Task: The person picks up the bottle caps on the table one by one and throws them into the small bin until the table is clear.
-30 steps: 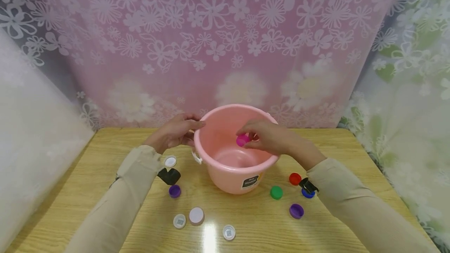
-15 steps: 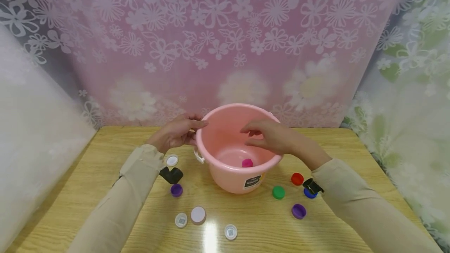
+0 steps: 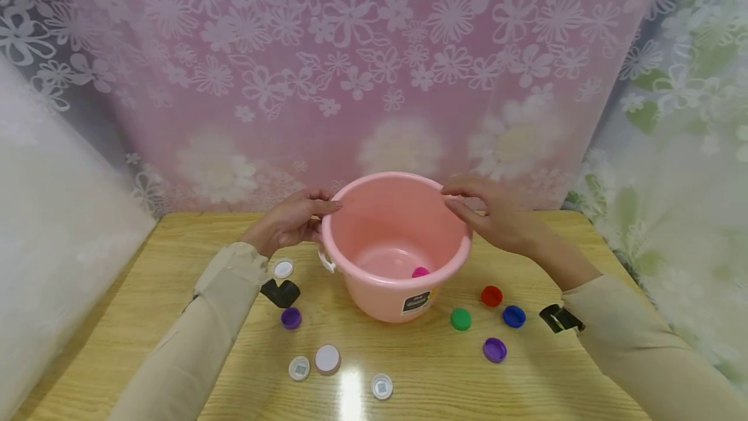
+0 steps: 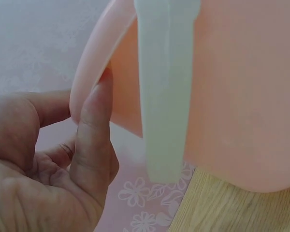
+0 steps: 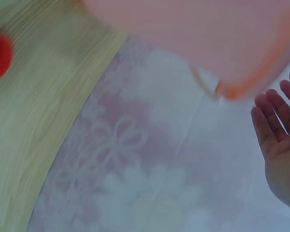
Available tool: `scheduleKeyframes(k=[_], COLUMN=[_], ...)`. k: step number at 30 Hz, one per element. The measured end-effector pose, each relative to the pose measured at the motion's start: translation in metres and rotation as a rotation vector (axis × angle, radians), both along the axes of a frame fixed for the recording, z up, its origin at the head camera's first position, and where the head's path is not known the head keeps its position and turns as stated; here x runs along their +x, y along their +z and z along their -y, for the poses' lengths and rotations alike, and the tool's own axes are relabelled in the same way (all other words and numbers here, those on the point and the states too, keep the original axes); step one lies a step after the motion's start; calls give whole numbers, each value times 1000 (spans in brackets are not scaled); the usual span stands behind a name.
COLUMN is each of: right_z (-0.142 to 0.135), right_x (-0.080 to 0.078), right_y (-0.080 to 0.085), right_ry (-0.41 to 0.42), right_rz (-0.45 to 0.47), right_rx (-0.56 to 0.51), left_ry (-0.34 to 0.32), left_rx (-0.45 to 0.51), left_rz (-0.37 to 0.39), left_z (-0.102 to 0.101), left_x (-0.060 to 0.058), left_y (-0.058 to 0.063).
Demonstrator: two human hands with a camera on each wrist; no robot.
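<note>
A pink plastic bucket (image 3: 374,297) stands on the wooden table. My left hand (image 3: 290,219) pinches its left rim; in the left wrist view the thumb and fingers (image 4: 93,121) lie on either side of that rim, beside the white handle (image 4: 165,96). At the right rim is my right hand (image 3: 497,216), its fingers extended and holding nothing. The right wrist view has that hand (image 5: 285,154) with fairly straight fingers close to the blurred bucket; contact is unclear. A magenta cap (image 3: 420,272) lies inside on the bottom, partly hidden by the front rim.
To the right lie red (image 3: 491,295), green (image 3: 460,319), blue (image 3: 514,316) and purple (image 3: 495,349) caps. Another purple cap (image 3: 291,318) and several whitish caps (image 3: 327,359) are at the left and front. A flowered curtain (image 3: 374,83) hangs behind the table.
My right hand has let go of the magenta cap, which dropped to the bucket's bottom. That hand then moved right and out to the right rim. My left hand has stayed at the left rim.
</note>
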State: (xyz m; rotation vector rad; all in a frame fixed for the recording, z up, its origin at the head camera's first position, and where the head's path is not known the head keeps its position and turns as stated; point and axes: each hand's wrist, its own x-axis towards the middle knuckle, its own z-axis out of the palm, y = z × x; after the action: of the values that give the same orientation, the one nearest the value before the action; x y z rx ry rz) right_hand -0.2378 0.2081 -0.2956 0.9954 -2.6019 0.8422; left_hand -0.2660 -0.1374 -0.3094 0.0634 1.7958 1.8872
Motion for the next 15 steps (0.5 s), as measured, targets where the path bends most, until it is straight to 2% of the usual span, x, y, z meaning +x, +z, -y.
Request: scheduleKeyframes(k=[4, 8, 11, 15], right_z=[-28, -56, -74, -91], right_x=[7, 17, 24, 34], right_y=[-5, -17, -28, -48], right_ry=[-71, -129, -150, -134], right_rz=[-6, -19, -12, -14], right_rx=[21, 31, 56, 126], left_ry=[-1, -5, -5, 4], left_rx=[19, 23, 22, 31], left_rz=[3, 6, 4, 6], left_z=[1, 1, 1, 1], left_x=[-2, -2, -2, -2], left_y=[-2, -3, -3, -3])
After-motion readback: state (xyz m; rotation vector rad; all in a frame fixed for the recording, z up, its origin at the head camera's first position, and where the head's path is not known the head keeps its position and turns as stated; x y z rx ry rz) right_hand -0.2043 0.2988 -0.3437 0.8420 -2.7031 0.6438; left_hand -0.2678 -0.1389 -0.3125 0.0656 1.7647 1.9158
